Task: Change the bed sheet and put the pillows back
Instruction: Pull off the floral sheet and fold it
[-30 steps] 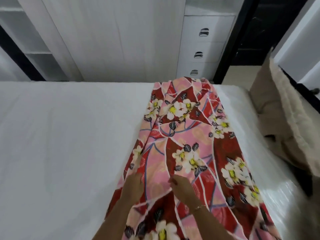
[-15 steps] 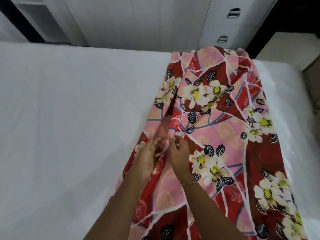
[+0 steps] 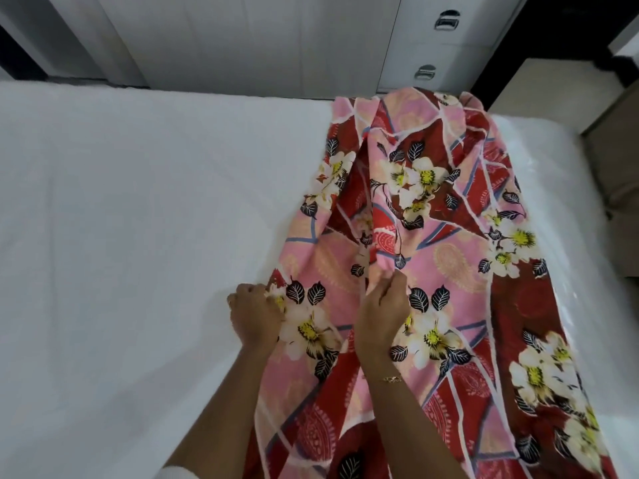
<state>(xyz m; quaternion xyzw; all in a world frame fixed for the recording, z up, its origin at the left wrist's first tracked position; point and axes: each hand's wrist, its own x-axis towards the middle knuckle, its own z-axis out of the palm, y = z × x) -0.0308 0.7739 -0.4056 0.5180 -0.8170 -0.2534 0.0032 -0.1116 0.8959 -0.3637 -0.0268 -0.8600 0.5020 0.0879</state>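
Since the earlier frame the two hands have parted: the left hand has moved out to the left border of the floral bed sheet and now grips that edge in curled fingers, while the right hand pinches a raised fold near the sheet's middle. The sheet, red and pink with white flowers, lies in a partly folded strip across the right part of the white mattress, spread wider on its left side than before. Beyond the bed stands a white drawer unit, its drawers closed.
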